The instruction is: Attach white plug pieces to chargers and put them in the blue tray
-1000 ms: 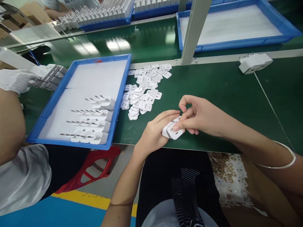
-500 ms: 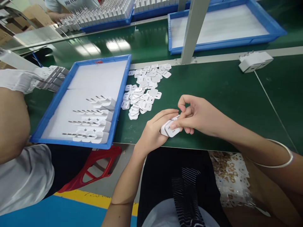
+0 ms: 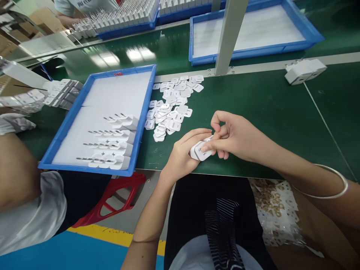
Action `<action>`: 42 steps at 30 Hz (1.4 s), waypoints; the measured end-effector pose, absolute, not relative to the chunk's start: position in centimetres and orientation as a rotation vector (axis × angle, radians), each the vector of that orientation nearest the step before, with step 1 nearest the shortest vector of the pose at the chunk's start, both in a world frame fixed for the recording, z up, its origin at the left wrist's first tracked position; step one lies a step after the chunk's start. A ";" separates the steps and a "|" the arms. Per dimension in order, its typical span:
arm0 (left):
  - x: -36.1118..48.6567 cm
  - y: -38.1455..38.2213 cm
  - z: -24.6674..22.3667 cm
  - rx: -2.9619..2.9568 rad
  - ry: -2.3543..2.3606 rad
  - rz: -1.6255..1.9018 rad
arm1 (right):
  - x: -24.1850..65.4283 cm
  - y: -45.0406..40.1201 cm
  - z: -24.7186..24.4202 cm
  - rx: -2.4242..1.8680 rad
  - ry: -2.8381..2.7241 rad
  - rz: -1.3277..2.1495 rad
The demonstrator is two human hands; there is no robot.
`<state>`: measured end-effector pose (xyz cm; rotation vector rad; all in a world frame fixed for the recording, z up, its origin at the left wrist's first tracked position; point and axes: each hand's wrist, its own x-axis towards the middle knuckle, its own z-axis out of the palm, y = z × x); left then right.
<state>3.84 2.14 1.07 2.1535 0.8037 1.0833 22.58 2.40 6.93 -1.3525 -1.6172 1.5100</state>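
glossy white boxy charger [image 3: 198, 152], rounded corners

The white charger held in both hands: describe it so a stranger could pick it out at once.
Start at the near edge of the green table, right of the blue tray. There the left hand cups a white charger while the right hand presses its face. Unlike the chargers in rows in the tray, it is held.

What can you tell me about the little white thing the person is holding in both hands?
It is a small white plug body, blocky with rounded corners, and looks like smooth plastic. Its end face shows a dark slot. It sits just above the near edge of the green table. The left hand cups it from below, and the right hand presses a fingertip onto its face. Most of it is hidden by fingers.
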 end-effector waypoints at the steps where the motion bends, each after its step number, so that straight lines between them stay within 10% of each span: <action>1: 3.8 2.1 1.1 2.147 0.801 1.083 | 22.6 2.4 6.8 -1.342 -1.623 1.509; 42: 3.9 1.3 1.9 1.933 0.710 1.145 | 21.0 2.0 5.3 -1.001 -1.636 1.636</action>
